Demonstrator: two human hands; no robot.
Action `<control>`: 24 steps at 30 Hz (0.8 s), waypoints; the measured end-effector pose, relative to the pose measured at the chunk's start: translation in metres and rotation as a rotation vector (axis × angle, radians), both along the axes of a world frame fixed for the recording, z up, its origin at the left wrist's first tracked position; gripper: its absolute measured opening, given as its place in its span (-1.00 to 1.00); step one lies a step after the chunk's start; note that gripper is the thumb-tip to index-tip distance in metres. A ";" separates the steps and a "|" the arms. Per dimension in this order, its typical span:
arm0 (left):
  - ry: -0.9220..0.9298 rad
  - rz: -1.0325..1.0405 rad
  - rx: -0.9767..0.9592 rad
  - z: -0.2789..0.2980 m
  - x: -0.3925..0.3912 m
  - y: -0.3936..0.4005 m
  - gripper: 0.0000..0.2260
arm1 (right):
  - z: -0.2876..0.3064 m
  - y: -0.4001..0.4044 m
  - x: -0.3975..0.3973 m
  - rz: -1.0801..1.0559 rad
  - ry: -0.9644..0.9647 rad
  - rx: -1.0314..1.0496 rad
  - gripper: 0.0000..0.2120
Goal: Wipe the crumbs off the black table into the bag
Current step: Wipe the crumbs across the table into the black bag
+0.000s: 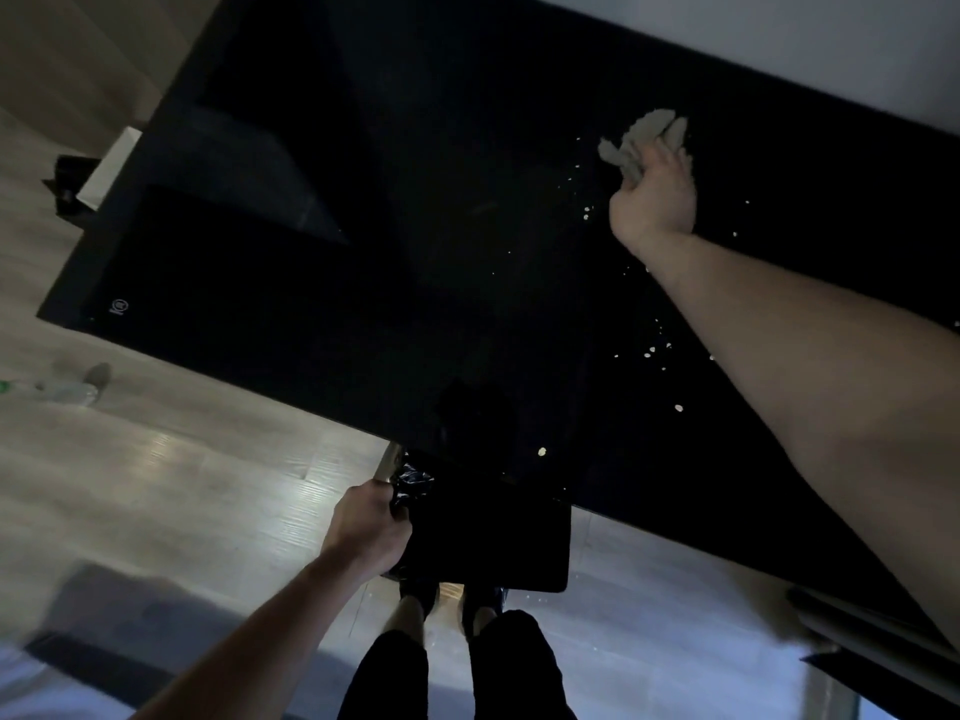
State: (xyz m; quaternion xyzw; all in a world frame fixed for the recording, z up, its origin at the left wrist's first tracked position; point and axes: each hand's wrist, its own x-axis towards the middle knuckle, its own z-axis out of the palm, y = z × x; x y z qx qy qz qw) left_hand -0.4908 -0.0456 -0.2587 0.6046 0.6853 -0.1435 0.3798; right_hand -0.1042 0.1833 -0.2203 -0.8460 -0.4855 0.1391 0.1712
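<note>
Dim light falls on a wood floor (171, 459) and a black table (363, 283) that runs across the view toward a pale wall (779, 39). Pale crumbs (649, 350) lie scattered on the table's right part (some near the front edge, some up by the wrist). At the far side, the right hand (655, 197) grips a bunched grey cloth (641, 140), fingers curled around it, on or just above the surface; I cannot tell which. Below the table's front edge, the left hand (370, 527) is closed on the rim of a black bag (488, 537), holding it against the edge. Dark-trousered legs (452, 667) stand beneath.
</note>
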 end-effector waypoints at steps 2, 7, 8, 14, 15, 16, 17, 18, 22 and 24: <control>0.005 0.008 -0.009 -0.001 -0.002 -0.002 -0.85 | -0.003 -0.011 -0.017 0.108 -0.030 0.012 -0.40; 0.005 0.025 -0.036 0.001 -0.003 -0.004 -0.86 | 0.002 -0.064 -0.077 0.388 -0.002 0.050 -0.46; 0.006 0.025 -0.039 0.002 -0.004 -0.005 -0.87 | 0.003 -0.079 -0.091 0.448 0.022 0.061 -0.46; 0.013 0.014 -0.043 0.002 -0.004 -0.002 -0.86 | 0.008 -0.182 -0.151 0.742 0.204 0.034 -0.47; 0.016 0.011 -0.046 0.002 -0.004 -0.001 -0.86 | 0.008 -0.193 -0.155 0.757 0.234 0.020 -0.47; 0.013 0.008 -0.047 0.002 -0.005 0.000 -0.86 | 0.010 -0.201 -0.157 0.749 0.272 0.018 -0.46; 0.009 0.004 -0.047 0.001 -0.005 0.001 -0.86 | 0.011 -0.202 -0.157 0.719 0.315 0.030 -0.44; 0.008 -0.002 -0.044 0.001 -0.006 0.001 -0.86 | 0.012 -0.198 -0.154 0.678 0.346 0.064 -0.41; 0.015 -0.027 -0.040 0.000 -0.009 0.002 -0.86 | 0.019 -0.129 -0.123 0.471 0.319 0.279 -0.43; 0.007 -0.024 -0.041 -0.002 -0.011 0.003 -0.85 | 0.027 -0.085 -0.103 0.341 0.252 0.286 -0.47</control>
